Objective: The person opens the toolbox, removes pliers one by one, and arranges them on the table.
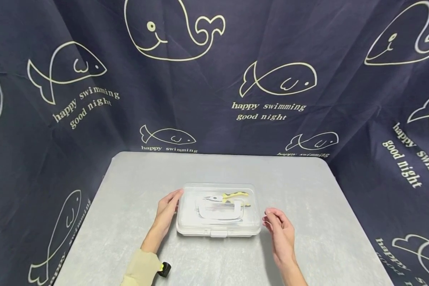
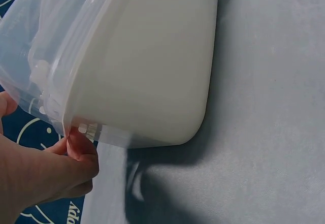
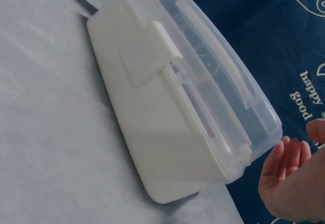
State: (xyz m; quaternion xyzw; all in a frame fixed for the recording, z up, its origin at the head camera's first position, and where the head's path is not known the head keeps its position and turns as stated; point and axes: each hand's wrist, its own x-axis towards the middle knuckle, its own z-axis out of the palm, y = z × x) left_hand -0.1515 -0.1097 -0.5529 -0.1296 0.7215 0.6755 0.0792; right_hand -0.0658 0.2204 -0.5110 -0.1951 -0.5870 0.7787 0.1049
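Fingers [image 2: 84, 145] of the left hand [image 1: 167, 210] pinch the rim [image 2: 76, 89] at the left side of a white plastic case [image 3: 147, 127], near its far corner, as far as I can make out. On my feed the right hand [image 1: 281, 236] sits just beside the case's right side, its fingers loosely curled and holding nothing; whether a fingertip brushes the clear lid [image 1: 188, 214] I cannot tell. The case rests upright on the grey worktop [image 1: 143, 171], midway between the hands, with its latch [image 1: 219, 233] on the near side; I cannot judge whether that is fastened. Through the lid I see pliers [image 1: 223, 197] with yellow-and-black handles. I expect a light, hollow shell weighted chiefly by the metal tool. The base [image 2: 147, 61] looks stiff, the lid thinner and a little springy, and both smooth enough to slide under dry fingertips. For a hold, I would trust the rim at both short sides, or the folded carrying handle [image 1: 221, 215] on top once the latch is sure; squeezing the lid alone could flex it.
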